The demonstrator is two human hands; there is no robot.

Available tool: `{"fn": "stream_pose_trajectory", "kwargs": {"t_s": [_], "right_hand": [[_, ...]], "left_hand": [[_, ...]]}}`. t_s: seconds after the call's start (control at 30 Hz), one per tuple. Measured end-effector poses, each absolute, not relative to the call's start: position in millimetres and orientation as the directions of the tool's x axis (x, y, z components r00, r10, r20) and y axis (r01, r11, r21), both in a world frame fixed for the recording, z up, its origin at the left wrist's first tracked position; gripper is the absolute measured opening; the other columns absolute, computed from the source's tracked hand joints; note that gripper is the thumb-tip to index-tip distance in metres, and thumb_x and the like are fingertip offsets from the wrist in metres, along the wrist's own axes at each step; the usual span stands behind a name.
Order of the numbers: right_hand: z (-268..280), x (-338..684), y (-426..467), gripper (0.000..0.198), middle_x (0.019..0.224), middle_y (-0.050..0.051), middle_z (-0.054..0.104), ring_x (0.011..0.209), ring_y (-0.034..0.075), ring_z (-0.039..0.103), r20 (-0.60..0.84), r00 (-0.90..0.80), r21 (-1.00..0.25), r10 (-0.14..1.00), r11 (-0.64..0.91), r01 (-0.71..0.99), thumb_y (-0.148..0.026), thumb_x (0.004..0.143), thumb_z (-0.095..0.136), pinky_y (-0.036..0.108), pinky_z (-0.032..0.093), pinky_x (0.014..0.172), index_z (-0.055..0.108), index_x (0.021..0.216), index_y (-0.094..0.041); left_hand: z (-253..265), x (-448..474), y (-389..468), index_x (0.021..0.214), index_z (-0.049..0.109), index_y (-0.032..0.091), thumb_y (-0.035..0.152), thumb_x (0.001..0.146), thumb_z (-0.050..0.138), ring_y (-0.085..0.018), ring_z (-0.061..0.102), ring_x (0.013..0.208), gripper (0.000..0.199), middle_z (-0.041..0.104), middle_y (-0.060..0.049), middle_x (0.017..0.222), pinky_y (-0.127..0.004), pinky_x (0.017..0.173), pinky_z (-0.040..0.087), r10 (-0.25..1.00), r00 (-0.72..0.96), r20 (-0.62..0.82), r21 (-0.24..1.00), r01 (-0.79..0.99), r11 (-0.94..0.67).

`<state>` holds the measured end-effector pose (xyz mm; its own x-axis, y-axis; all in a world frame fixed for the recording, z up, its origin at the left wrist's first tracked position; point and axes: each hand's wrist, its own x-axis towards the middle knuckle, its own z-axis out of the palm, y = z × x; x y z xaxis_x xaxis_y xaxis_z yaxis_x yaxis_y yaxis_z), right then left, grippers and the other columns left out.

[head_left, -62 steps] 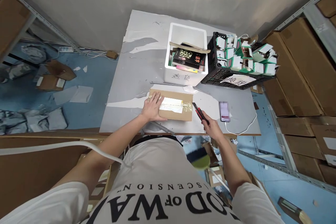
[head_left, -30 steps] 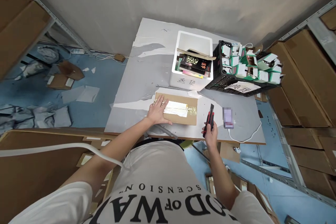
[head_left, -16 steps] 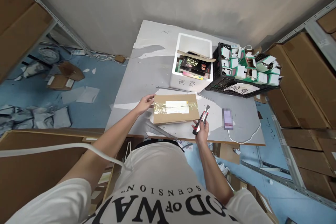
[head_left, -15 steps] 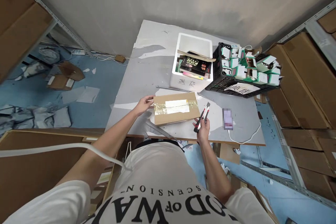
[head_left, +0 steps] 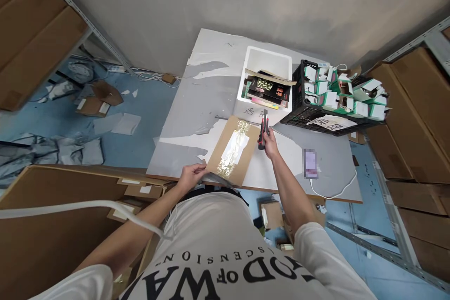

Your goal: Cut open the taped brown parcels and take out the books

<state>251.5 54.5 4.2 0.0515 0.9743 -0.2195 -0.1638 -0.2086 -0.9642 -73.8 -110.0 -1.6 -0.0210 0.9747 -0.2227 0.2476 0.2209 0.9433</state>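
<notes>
A brown cardboard box [head_left: 232, 150] lies turned at an angle near the table's front edge, with shiny clear tape and a white label on top. My left hand [head_left: 191, 176] is closed at its near left corner, fingers pinching the edge. In my right hand [head_left: 270, 143] is a red and black utility knife [head_left: 263, 132], its blade end pointing away from me. The knife is by the box's far right side; whether it touches the cardboard I cannot tell.
Behind the box stands a white foam bin [head_left: 269, 58] holding books or flat packs. Right of it is a black crate [head_left: 298, 103] full of small green and white boxes. A phone [head_left: 310, 164] with a white cable lies on the table [head_left: 197, 89]. A large open carton [head_left: 70, 168] stands at left.
The box has turned from lying crosswise to pointing away from me. My left hand came nearer to me, to its corner. My right hand moved forward with the knife.
</notes>
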Motion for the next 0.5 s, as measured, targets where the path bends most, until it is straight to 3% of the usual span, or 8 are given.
{"fn": "stream_pose_trajectory", "kwargs": {"t_s": [0.33,0.5], "right_hand": [[-6,235,61,0.041,0.092,0.000,0.063,0.080,0.011,0.060,-0.190,0.108,-0.982,0.976,-0.190,-0.012,-0.047,0.077,0.056,0.025,0.050,0.070,0.047,0.110,-0.025],[5,236,49,0.044,0.117,0.006,0.059,0.091,0.013,0.061,-0.162,0.136,-0.985,0.977,-0.153,-0.074,-0.048,0.078,0.056,0.028,0.053,0.072,0.044,0.114,-0.025]], "left_hand": [[7,-72,-113,0.079,0.072,0.019,0.055,0.063,0.071,-0.027,0.072,0.071,0.040,0.075,-0.006,0.078,-0.041,0.072,0.061,0.969,0.090,-0.231,0.922,0.337,0.188],[12,-85,-107,0.091,0.071,0.018,0.054,0.062,0.072,-0.026,0.071,0.081,0.046,0.075,-0.008,0.089,-0.038,0.077,0.059,0.951,0.208,-0.228,0.897,0.426,0.121]]}}
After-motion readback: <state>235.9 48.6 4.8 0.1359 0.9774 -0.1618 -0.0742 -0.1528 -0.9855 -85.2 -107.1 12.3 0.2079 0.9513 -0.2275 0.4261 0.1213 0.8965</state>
